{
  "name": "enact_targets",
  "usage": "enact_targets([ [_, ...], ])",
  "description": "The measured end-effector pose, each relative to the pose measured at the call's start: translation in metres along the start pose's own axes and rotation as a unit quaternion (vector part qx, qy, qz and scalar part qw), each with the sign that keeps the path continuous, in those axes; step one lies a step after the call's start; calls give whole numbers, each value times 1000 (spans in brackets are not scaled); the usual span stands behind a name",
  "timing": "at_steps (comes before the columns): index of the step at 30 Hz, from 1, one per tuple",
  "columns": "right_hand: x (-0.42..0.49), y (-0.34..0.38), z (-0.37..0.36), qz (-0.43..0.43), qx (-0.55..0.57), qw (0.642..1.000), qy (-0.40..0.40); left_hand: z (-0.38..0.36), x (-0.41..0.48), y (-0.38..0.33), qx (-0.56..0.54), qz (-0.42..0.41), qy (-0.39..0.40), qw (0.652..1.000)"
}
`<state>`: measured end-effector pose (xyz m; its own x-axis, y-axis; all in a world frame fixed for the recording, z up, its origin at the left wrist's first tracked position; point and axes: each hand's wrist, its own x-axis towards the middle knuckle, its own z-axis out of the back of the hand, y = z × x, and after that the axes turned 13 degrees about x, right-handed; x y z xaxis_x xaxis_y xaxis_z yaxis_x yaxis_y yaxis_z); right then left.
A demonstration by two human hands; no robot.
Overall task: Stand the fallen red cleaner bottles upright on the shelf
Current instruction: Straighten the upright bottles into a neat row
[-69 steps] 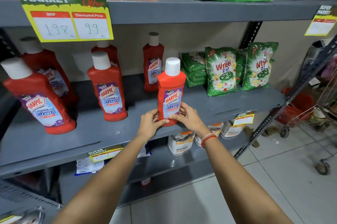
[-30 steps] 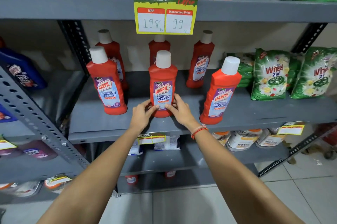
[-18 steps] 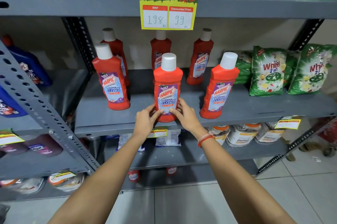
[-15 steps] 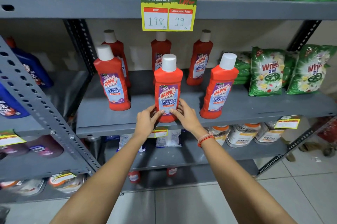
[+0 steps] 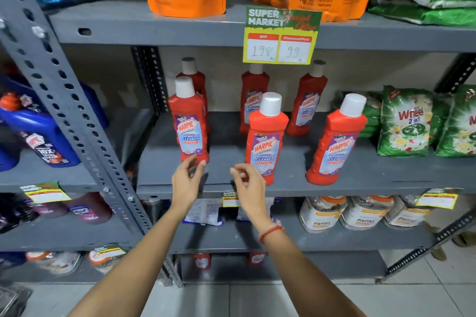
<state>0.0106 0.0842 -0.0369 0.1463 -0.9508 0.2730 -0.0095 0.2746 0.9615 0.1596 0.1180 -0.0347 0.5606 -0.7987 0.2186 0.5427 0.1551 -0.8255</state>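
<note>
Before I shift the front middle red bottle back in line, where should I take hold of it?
Grip the front middle red bottle low on its flat body, one hand per narrow side, from the front. It stands upright near the shelf edge, and its capped neck is narrow.

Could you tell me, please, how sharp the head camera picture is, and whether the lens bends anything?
Head view: slight motion blur softens both hands, the left hand and the right hand, and the price sign, though 198 and 99 stay readable; the wide-angle lens bows the rack post and tilts the outer red bottles; lighting is even, with soft shadows on the shelf.
</note>
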Motion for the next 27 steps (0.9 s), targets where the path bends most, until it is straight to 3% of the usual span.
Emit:
enact_targets([
  [4,39,10,-41,6,-56,996,71,24,38,17,16,20,-21,999],
  [9,78,5,-75,-76,-101,980,155,32,70,32,70,38,64,995],
  [12,91,3,-87,-71,-108,971,199,30,80,39,53,36,107,992],
  [18,98,6,-87,-103,-64,966,228,27,83,29,-38,37,128,990],
  [27,73,8,-75,-66,-85,966,237,33,55,29,-18,10,107,994],
])
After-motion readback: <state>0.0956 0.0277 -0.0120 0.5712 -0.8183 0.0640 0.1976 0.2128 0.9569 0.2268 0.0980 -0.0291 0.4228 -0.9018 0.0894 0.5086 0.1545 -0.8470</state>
